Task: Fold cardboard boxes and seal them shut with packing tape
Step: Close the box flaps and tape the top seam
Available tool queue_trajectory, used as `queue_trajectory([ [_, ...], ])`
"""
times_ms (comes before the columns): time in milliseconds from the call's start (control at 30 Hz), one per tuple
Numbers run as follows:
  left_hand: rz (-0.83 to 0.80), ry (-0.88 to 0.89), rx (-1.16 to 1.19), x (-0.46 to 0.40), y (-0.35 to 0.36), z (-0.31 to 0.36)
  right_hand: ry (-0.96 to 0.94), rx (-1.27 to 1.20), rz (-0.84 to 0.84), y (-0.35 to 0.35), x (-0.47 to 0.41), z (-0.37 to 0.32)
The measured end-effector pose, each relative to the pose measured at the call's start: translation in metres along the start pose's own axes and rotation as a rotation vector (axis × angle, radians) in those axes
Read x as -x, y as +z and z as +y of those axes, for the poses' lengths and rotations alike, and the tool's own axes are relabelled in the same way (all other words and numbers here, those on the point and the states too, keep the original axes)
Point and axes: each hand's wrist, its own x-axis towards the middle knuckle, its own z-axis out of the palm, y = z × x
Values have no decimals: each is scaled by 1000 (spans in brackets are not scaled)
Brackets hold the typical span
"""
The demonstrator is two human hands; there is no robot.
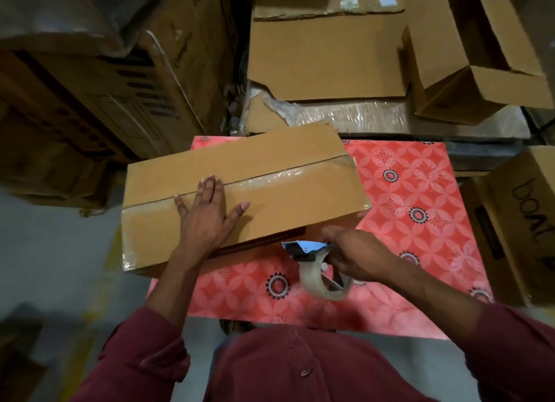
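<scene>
- The table (420, 191), under a red flowered cover, bears the cardboard box (270, 167) on its left part, overhanging the left edge.
- The box lies closed, clear tape along its top seam.
- The left hand (207, 212) presses flat on the lid, fingers straight and spread.
- The right hand (354, 251) grips the tape dispenser (318, 266) just beside the box's near side.
</scene>
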Motion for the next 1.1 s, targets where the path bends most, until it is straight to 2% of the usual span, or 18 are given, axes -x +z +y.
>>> queue_trajectory([
  [233, -73, -229, -74, 26, -20, -115, -177, -263, 72, -54, -72, -114],
  [333, -76, -218, -74, 41, -21, -151, -271, -401, 107, -65, -120, -150],
  [533, -77, -125, -24, 47, -12, -169, -336, -264, 176, -60, -220, -197],
  [733, -58, -65, 57, 44, -10, -184, -345, -163, 195, -42, -279, -216],
  [833, -55, -38, 309, 39, -15, -198, -342, -135, 176, -27, -292, -217],
  [900, 95, -72, 595, 35, -25, -204, -353, -123, 167, -19, -296, -216],
  [967, 320, -243, 832, 31, -37, -204, -353, -124, 170, -15, -298, -214],
  [1000, 378, -358, 984, 27, -43, -202, -349, -125, 178, -14, -298, -214],
  [1033, 380, -460, 1197, 22, -49, -200, -346, -123, 184, -13, -299, -213],
  [1100, 270, -607, 1664, 10, -60, -192, -348, -106, 188, -12, -298, -214],
])
